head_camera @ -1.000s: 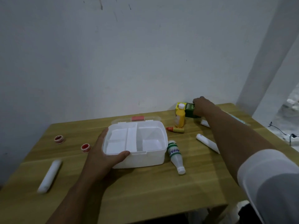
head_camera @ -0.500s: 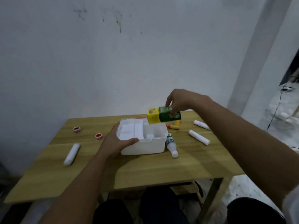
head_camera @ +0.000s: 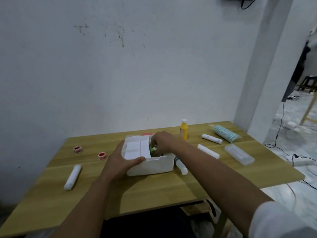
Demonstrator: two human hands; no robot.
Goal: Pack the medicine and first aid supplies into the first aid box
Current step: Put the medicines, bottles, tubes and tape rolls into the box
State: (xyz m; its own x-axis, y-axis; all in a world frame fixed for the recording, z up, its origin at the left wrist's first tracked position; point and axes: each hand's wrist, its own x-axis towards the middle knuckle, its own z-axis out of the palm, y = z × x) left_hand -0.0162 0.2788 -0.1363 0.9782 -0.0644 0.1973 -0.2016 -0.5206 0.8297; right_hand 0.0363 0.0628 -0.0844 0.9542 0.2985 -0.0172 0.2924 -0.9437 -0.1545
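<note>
The white first aid box (head_camera: pixel 154 165) stands open in the middle of the wooden table (head_camera: pixel 154 191). My left hand (head_camera: pixel 120 160) grips its front left corner. My right hand (head_camera: pixel 163 141) reaches down into the box's right compartment, fingers closed on the green and yellow medicine carton (head_camera: pixel 153 149), which is mostly hidden inside. A yellow bottle (head_camera: pixel 183 130) stands behind the box. A white bottle with a green label (head_camera: pixel 181 164) lies against the box's right side.
Two red tape rolls (head_camera: pixel 78 149) (head_camera: pixel 102 155) and a white bandage roll (head_camera: pixel 72 176) lie to the left. On the right are two white rolls (head_camera: pixel 208 151) (head_camera: pixel 211 138), a striped teal pack (head_camera: pixel 225 134) and a clear plastic case (head_camera: pixel 239 154). Cables run across the floor on the right.
My right hand lifted the green and yellow carton from the table's back, carried it over the box and lowered it into the right compartment. My left hand stayed on the box.
</note>
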